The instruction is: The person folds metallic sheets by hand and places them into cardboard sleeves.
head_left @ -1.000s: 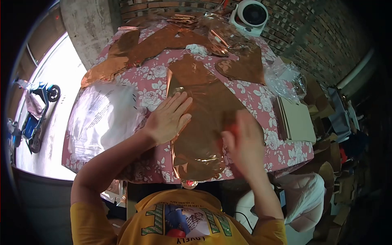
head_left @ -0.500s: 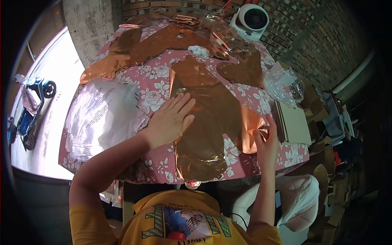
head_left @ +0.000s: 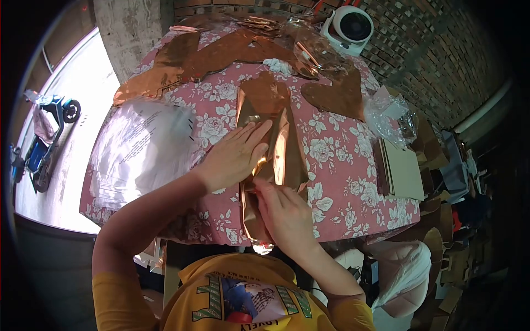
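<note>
A shiny copper-coloured foil sheet [head_left: 290,160] lies on the pink floral tablecloth, its right part folded over to the left into a narrow upright strip. My left hand [head_left: 234,155] rests flat on the strip's left part, fingers outstretched. My right hand [head_left: 287,215] holds the folded-over foil edge with bent fingers, just below my left hand. What lies under my right fingertips is hidden. Left of the strip is a stack of clear plastic bags [head_left: 141,157].
More copper foil pieces [head_left: 226,55] lie at the back, with a foil piece [head_left: 337,94] and crumpled clear plastic [head_left: 389,118] to the right. A cardboard stack [head_left: 402,171] sits at the right edge. A white fan [head_left: 349,28] stands at the back right.
My right hand has moved left with the foil's right part, folding it over the middle and uncovering tablecloth on the right. My left hand has stayed nearly in place.
</note>
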